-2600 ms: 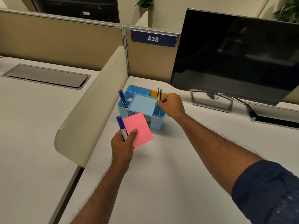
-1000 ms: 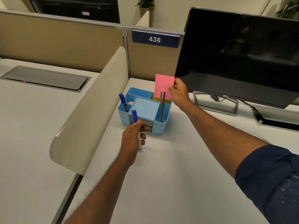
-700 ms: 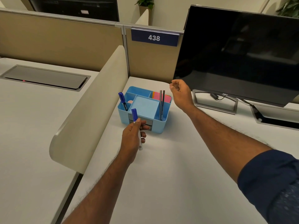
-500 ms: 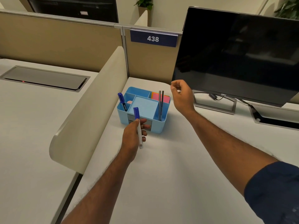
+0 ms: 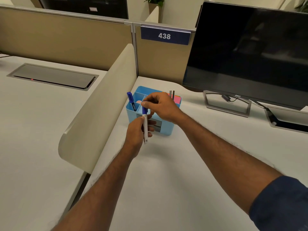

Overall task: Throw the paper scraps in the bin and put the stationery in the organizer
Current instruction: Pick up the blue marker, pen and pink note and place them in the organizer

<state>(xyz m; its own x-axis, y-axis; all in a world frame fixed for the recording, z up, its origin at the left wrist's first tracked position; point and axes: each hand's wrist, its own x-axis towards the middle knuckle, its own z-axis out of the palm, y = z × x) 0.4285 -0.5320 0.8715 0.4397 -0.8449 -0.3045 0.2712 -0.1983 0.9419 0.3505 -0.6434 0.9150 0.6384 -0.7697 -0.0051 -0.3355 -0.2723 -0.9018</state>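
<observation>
Both hands meet on one marker (image 5: 145, 125), right in front of the light blue desk organizer (image 5: 164, 129). The left hand (image 5: 136, 132) is curled around the white barrel, thumb and fingers wrapped close, holding it nearly upright with the blue cap on top. The right hand (image 5: 162, 106) reaches in from above, forefinger and thumb pinched on that blue cap, the other fingers loosely bent over the organizer's middle compartments, so most of its top is hidden. Whether the cap is seated or lifting off, I cannot tell. In the organizer's near-left compartment a second blue marker (image 5: 131, 101) stands tilted, cap up, with printed lettering on its barrel. Two slim metallic pens (image 5: 172, 94) poke up behind the right hand's knuckles, and just beside them a pink sticky pad (image 5: 177, 98) shows at the back-right corner, with a sliver of orange next to it. A small pink shape sits low behind the tilted marker, too covered to name. The organizer rests on the white desk (image 5: 166, 180), close to the curved cream divider panel (image 5: 100, 114) on its left. To the right, well apart, a dark Dell monitor (image 5: 250, 52) stands on its open grey stand (image 5: 227, 104), a cable trailing to a desk hatch. Behind, a blue plate reading 438 (image 5: 165, 36) hangs on the tan partition. A navy sleeve (image 5: 281, 204) is rolled up the right forearm.
</observation>
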